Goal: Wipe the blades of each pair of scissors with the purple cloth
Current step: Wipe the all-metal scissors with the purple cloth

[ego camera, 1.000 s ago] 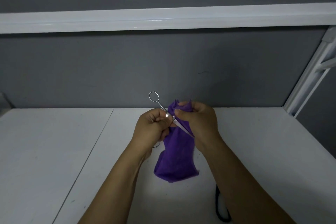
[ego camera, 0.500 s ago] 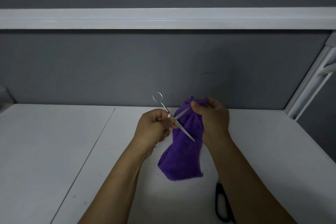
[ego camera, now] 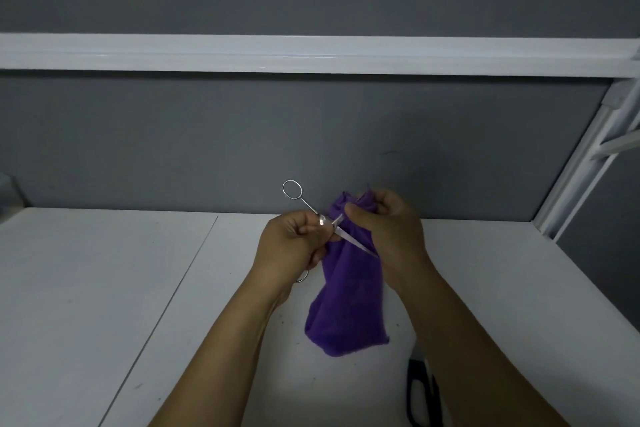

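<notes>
My left hand (ego camera: 289, 246) grips a pair of slim silver scissors (ego camera: 309, 207) near the pivot, above the white table (ego camera: 104, 288). One finger ring sticks up to the upper left; the blades are spread. My right hand (ego camera: 391, 225) holds the top of the purple cloth (ego camera: 348, 302) bunched in its fingers, pinching the upper blade through it close to the pivot. The lower blade lies bare across the cloth, pointing down-right. The rest of the cloth hangs down towards the table.
A second pair of scissors with black handles (ego camera: 420, 395) lies on the table near the front, partly hidden by my right forearm. A grey wall and a white shelf rail (ego camera: 311, 54) stand behind; a white frame post (ego camera: 585, 163) rises at right.
My right hand with the cloth has slid back along the upper blade towards the pivot, closer to my left hand. The scissors stay held in about the same pose.
</notes>
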